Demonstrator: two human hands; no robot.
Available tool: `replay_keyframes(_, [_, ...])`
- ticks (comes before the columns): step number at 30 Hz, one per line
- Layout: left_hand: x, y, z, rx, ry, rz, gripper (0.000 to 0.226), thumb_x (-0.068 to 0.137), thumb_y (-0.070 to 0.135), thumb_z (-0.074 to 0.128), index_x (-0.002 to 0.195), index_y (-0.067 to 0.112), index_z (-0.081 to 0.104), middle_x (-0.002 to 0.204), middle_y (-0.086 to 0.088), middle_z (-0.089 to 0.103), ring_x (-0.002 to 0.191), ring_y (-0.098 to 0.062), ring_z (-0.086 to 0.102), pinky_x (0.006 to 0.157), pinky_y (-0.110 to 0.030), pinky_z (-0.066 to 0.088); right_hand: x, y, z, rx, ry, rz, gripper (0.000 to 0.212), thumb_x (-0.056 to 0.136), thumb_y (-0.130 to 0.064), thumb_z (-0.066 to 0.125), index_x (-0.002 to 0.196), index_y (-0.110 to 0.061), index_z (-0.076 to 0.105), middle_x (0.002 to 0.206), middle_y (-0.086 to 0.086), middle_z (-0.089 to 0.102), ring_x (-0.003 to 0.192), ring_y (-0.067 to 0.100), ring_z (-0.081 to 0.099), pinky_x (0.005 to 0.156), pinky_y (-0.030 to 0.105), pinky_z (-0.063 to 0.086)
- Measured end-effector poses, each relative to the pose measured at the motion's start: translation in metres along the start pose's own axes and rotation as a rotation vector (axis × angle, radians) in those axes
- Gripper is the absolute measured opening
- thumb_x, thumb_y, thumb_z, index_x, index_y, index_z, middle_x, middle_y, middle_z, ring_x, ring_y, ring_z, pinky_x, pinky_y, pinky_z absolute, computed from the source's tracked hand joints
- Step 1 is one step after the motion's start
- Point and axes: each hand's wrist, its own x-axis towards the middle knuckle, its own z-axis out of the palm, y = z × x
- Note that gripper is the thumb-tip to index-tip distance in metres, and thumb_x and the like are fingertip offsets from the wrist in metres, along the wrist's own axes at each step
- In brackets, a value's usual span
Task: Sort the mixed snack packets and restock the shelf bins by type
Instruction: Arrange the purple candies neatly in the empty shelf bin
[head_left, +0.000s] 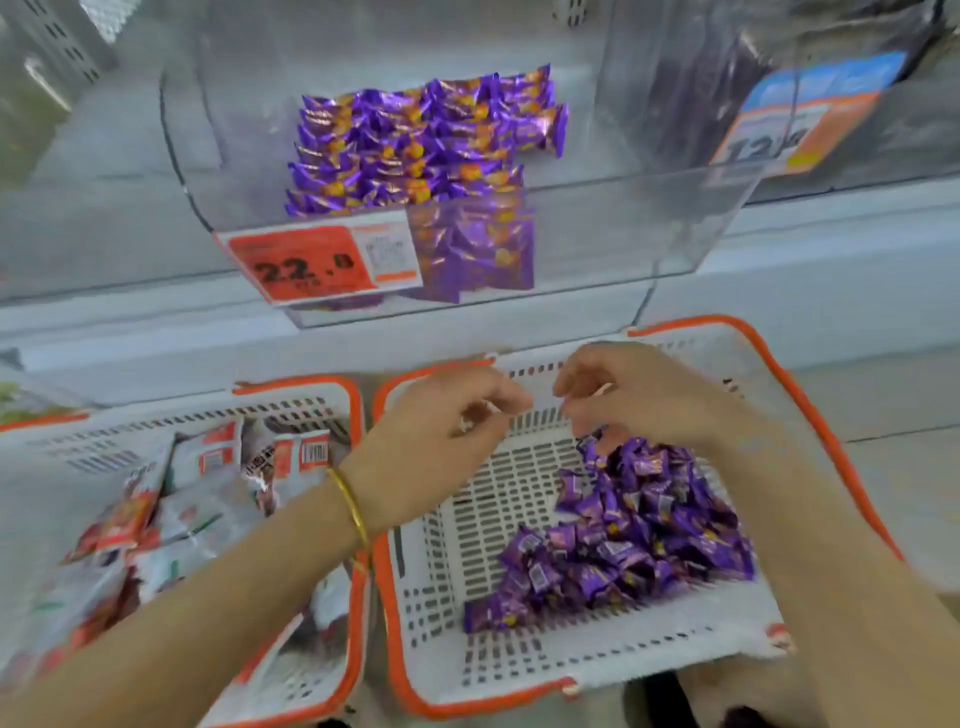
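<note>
Two white baskets with orange rims sit side by side below the shelf. The right basket (483, 519) holds a loose heap of small purple packets (639, 545), banked against its right side and front, while the slotted floor on its left side lies bare. The left basket (291, 410) is filled with larger white and red packets (208, 467), piled at all angles; one shows a barcode.

Above them stands a clear shelf bin (597, 244). Inside it, purple packets of the same colour lie in neat stacked rows (415, 145) on the left, and a few more stand upright behind the front wall (472, 254). The right part of the bin has no packets. A red price tag (306, 267) reading 22.8 is fixed to the bin's front. To the right is a second clear bin (675, 78) with dark packets (727, 93), too blurred to read, and a blue and orange tag (800, 114).

Both our hands hover over the back of the right basket. Our left hand (441, 431), a gold bangle (353, 506) on its wrist, has its fingers loosely curled, and we see nothing in them. Our right hand (639, 395) curls its fingers down at the top of the purple heap; the fingertips are at the topmost packet, but in the blur we cannot tell whether they pinch it.
</note>
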Motion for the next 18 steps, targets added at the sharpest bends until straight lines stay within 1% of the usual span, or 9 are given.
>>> replay_keyframes(2, [-0.005,-0.041,0.024,0.072,-0.13,-0.145,0.021,0.094,0.01,0.05,0.103,0.024,0.063,0.102,0.012,0.059,0.092,-0.004,0.057,0.078,-0.009,0.044,0.045,0.061,0.031,-0.26,-0.058,0.146,0.018,0.089,-0.003,0.058,0.104,-0.011,0.06,0.105,0.008,0.061,0.084,0.018,0.058,0.078,0.033,0.053])
replay_keyframes(4, [-0.012,-0.075,0.042,0.109,-0.182,-0.236,0.022,0.094,0.008,0.048,0.106,0.019,0.063,0.104,0.01,0.057,0.092,-0.003,0.055,0.081,-0.01,0.044,0.075,0.115,0.068,-0.498,-0.161,0.135,0.039,0.09,-0.011,0.06,0.127,-0.012,0.052,0.133,0.009,0.053,0.109,0.021,0.054,0.086,0.027,0.044])
replay_keyframes(5, [-0.017,-0.088,0.05,0.121,-0.202,-0.27,0.023,0.094,0.008,0.047,0.105,0.019,0.063,0.104,0.009,0.057,0.091,-0.002,0.054,0.081,-0.008,0.043,0.086,0.138,0.087,-0.626,-0.258,0.091,0.054,0.089,-0.017,0.062,0.14,-0.017,0.042,0.144,0.008,0.043,0.123,0.023,0.047,0.095,0.029,0.041])
replay_keyframes(7, [-0.027,-0.106,0.062,0.137,-0.261,-0.334,0.022,0.095,0.011,0.046,0.106,0.023,0.062,0.106,0.01,0.056,0.092,-0.005,0.055,0.085,-0.015,0.045,0.097,0.174,0.123,-0.902,-0.472,-0.018,0.085,0.084,-0.038,0.068,0.151,-0.031,0.015,0.156,0.007,0.019,0.138,0.031,0.027,0.108,0.047,0.033])
replay_keyframes(9, [-0.034,-0.116,0.069,0.129,-0.315,-0.396,0.022,0.096,0.014,0.046,0.107,0.026,0.06,0.11,0.01,0.054,0.094,-0.009,0.057,0.086,-0.021,0.047,0.103,0.198,0.151,-1.023,-0.609,-0.029,0.104,0.076,-0.062,0.066,0.15,-0.039,-0.004,0.16,0.005,0.001,0.143,0.037,0.011,0.108,0.061,0.026])
replay_keyframes(12, [-0.037,-0.125,0.071,0.089,-0.313,-0.447,0.024,0.096,0.013,0.046,0.109,0.025,0.061,0.113,0.009,0.053,0.095,-0.01,0.057,0.08,-0.016,0.046,0.102,0.215,0.174,-1.094,-0.703,-0.035,0.112,0.067,-0.081,0.056,0.148,-0.042,-0.01,0.16,0.006,-0.007,0.143,0.041,0.004,0.105,0.063,0.029])
replay_keyframes(14, [-0.036,-0.128,0.07,0.082,-0.318,-0.472,0.024,0.096,0.013,0.046,0.109,0.025,0.061,0.115,0.009,0.054,0.096,-0.007,0.055,0.083,-0.016,0.045,0.098,0.215,0.176,-1.103,-0.749,-0.038,0.112,0.065,-0.08,0.058,0.148,-0.042,-0.006,0.159,0.005,-0.006,0.143,0.04,0.007,0.104,0.062,0.03])
replay_keyframes(16, [-0.033,-0.13,0.072,0.078,-0.325,-0.497,0.023,0.096,0.013,0.045,0.11,0.025,0.06,0.117,0.008,0.054,0.097,-0.008,0.054,0.084,-0.017,0.044,0.094,0.213,0.176,-1.105,-0.771,-0.04,0.109,0.066,-0.077,0.06,0.149,-0.042,-0.002,0.158,0.006,0.003,0.14,0.039,0.018,0.102,0.06,0.033])
replay_keyframes(18, [-0.03,-0.128,0.076,0.064,-0.326,-0.513,0.023,0.097,0.014,0.045,0.113,0.023,0.059,0.115,0.009,0.052,0.098,-0.011,0.055,0.08,-0.016,0.046,0.089,0.212,0.183,-1.123,-0.695,-0.017,0.102,0.072,-0.068,0.064,0.149,-0.039,0.003,0.154,0.011,0.014,0.133,0.041,0.03,0.098,0.057,0.037])
